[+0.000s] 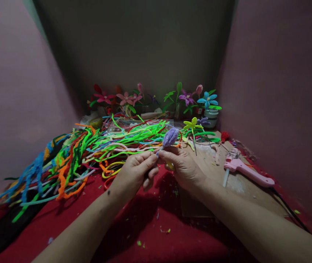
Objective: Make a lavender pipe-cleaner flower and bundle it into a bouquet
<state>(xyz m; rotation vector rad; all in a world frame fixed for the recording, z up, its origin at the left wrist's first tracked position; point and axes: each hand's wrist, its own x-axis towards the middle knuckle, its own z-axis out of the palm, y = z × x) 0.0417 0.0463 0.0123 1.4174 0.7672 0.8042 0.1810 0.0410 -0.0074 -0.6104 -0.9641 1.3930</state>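
A purple pipe-cleaner flower bud points up and to the right between my hands, above the table. My right hand is closed round its lower part, thumb and fingers pinching just below the bud. Fingertips of my left hand pinch the bud's narrow lower end, close against the right thumb. Something yellow shows under the right fingers; its kind is hidden. Just behind the hands lies a heap of loose pipe cleaners, mostly bright green. A yellow pipe-cleaner flower stands behind the right hand.
A pink hot glue gun lies on a cardboard sheet at the right, its cord trailing forward. Multicoloured pipe cleaners spread leftward. Finished flowers, including a blue one, line the back wall. Scraps litter the red cloth.
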